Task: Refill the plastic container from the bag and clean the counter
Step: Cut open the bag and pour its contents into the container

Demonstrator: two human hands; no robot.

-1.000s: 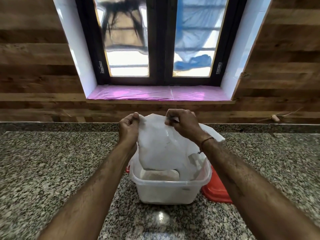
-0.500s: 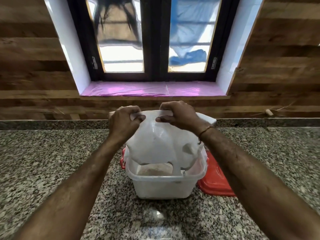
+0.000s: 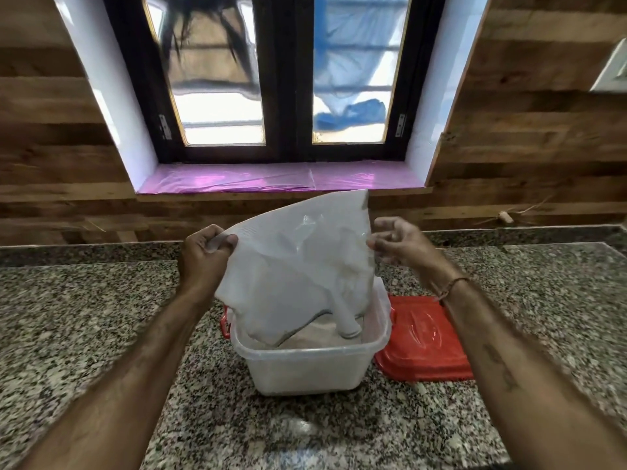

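Since half a second ago the bag (image 3: pixel 298 266) has been swung up and tilted, its far corner now standing high to the right where both hands earlier gripped one level top edge, and the right hand has let go. It hangs upside down over the plastic container (image 3: pixel 307 364), its lower end dipping inside the rim and touching or nearly touching the pale powder there. It looks limp and mostly see-through, so by the look of it most of the contents are already out; only a remnant may cling inside. The left hand (image 3: pixel 203 256) is closed, pinching the bag's left corner between thumb and fingers. The right hand (image 3: pixel 397 244) is spread open with its fingers curled loosely just beside the bag's right edge, holding nothing, though a fingertip may brush the plastic.

The container sits on the counter (image 3: pixel 84 317) near the middle, back from its front edge, and seems partly filled; how high the powder reaches is hard to tell through the cloudy wall. A red lid (image 3: pixel 424 337) lies flat just right of it, touching or nearly so.

Judged from this, the refill is close to finished. Left to do: shake out the last of it, set the bag aside, close the lid, and wipe the counter, which shows no plain spill on its speckled surface.
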